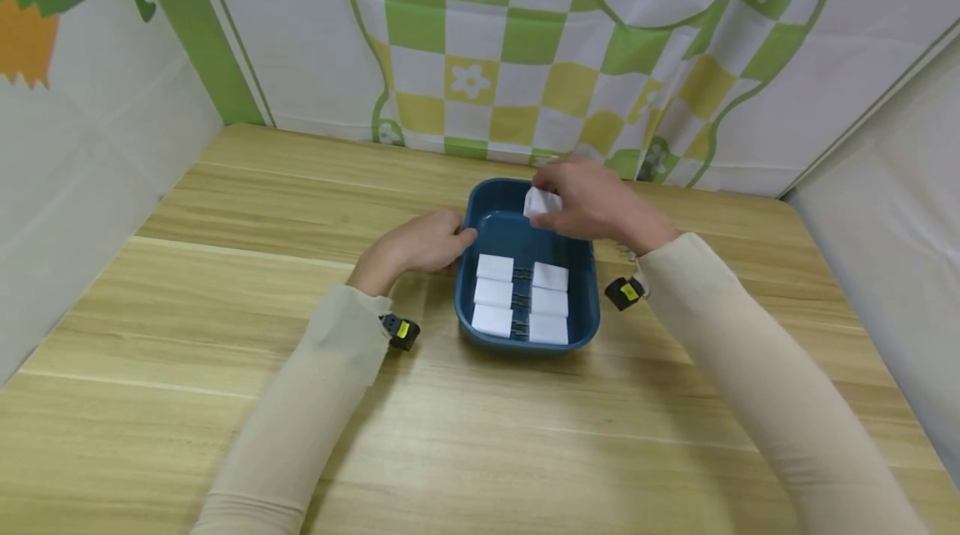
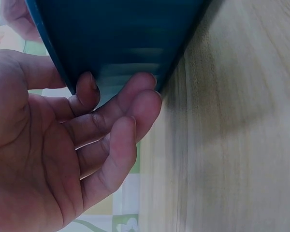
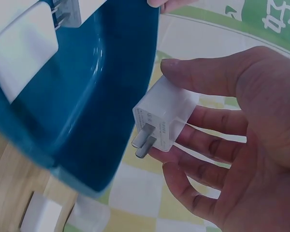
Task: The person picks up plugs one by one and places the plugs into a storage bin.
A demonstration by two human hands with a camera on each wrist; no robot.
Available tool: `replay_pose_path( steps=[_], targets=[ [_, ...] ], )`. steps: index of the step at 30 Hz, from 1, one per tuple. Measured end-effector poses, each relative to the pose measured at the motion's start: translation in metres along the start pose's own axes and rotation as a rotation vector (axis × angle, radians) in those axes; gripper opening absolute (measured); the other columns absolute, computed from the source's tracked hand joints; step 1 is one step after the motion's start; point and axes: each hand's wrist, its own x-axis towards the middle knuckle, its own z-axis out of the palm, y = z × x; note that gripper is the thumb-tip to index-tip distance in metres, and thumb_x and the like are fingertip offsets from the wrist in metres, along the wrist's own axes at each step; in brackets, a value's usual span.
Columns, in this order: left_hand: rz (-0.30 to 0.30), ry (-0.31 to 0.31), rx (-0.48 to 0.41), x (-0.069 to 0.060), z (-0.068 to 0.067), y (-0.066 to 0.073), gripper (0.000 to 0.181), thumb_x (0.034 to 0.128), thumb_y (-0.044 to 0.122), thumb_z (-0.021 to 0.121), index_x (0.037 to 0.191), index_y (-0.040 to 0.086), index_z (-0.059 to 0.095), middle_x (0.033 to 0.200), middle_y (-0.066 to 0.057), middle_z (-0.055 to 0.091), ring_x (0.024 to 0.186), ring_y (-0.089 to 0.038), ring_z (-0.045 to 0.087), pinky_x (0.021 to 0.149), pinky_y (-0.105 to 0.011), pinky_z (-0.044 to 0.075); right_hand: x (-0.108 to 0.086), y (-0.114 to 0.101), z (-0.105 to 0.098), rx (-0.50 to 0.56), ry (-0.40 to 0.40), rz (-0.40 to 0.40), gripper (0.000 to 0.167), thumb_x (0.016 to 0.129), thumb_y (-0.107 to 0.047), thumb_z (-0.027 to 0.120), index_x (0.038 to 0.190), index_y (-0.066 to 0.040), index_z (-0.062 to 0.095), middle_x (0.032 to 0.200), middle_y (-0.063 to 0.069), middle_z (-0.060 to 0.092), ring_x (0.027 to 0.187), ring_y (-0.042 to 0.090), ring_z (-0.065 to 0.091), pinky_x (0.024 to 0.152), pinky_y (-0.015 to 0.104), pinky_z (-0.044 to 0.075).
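A blue plastic bin (image 1: 513, 245) stands on the table, and in its near half white plug chargers (image 1: 492, 293) lie in two columns with their prongs facing inward. At the bin's left side, my left hand (image 1: 427, 242) grips the rim, thumb over the edge and curled fingers (image 2: 118, 150) against the outer wall. My right hand (image 1: 588, 200) holds one white charger (image 3: 164, 113) above the far right part of the bin. Thumb and fingers pinch its sides, and two metal prongs (image 3: 144, 140) point away from the palm.
The wooden table (image 1: 225, 302) reaches back to a checked green and yellow curtain (image 1: 517, 60). White cloth hangs at both sides. Right of the bin, a white object (image 3: 41, 212) lies on the table, mostly hidden by my right arm in the head view.
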Motion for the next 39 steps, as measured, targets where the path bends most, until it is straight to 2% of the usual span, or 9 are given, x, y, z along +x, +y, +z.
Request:
replay_pose_path(
  steps=[8, 14, 22, 30, 39],
  targets=[
    [0.008, -0.001, -0.01, 0.0, -0.001, -0.001, 0.033, 0.1089, 0.028, 0.041, 0.096, 0.004, 0.061, 0.081, -0.011, 0.064, 0.07, -0.021, 0.06, 0.067, -0.035, 0.049, 0.016, -0.01, 0.007, -0.019, -0.081, -0.004, 0.051, 0.091, -0.031, 0.076, 0.131, -0.004, 0.063, 0.124, 0.012, 0.065, 0.111, 0.028, 0.06, 0.094, 0.047, 0.048],
    [0.001, -0.012, -0.021, 0.0, -0.001, 0.0, 0.032, 0.1093, 0.027, 0.041, 0.098, 0.004, 0.06, 0.083, -0.012, 0.064, 0.07, -0.021, 0.06, 0.067, -0.035, 0.049, 0.026, -0.013, 0.013, -0.016, -0.142, 0.006, 0.053, 0.092, -0.033, 0.075, 0.135, -0.005, 0.061, 0.129, 0.012, 0.064, 0.114, 0.026, 0.059, 0.097, 0.046, 0.048],
    [0.005, -0.012, -0.017, -0.001, -0.002, 0.0, 0.034, 0.1092, 0.029, 0.041, 0.097, 0.005, 0.061, 0.082, -0.009, 0.064, 0.071, -0.021, 0.061, 0.067, -0.035, 0.049, 0.039, -0.017, 0.027, -0.039, -0.184, -0.02, 0.049, 0.091, -0.032, 0.077, 0.13, -0.004, 0.065, 0.125, 0.011, 0.066, 0.112, 0.027, 0.061, 0.096, 0.044, 0.049],
    [0.024, 0.018, 0.016, 0.0, -0.002, -0.002, 0.035, 0.1088, 0.03, 0.044, 0.089, 0.006, 0.06, 0.075, -0.007, 0.06, 0.062, -0.019, 0.053, 0.059, -0.033, 0.042, 0.049, -0.021, 0.039, -0.037, -0.249, -0.001, 0.047, 0.092, -0.03, 0.077, 0.131, -0.006, 0.065, 0.128, 0.011, 0.066, 0.116, 0.027, 0.061, 0.098, 0.045, 0.048],
    [0.012, 0.038, 0.028, -0.001, -0.004, -0.001, 0.038, 0.1079, 0.031, 0.048, 0.081, 0.007, 0.059, 0.07, -0.005, 0.057, 0.057, -0.017, 0.047, 0.054, -0.031, 0.037, 0.055, -0.022, 0.044, -0.036, -0.31, 0.048, 0.052, 0.093, -0.032, 0.075, 0.137, -0.007, 0.061, 0.134, 0.01, 0.062, 0.122, 0.029, 0.057, 0.101, 0.046, 0.046]
  ],
)
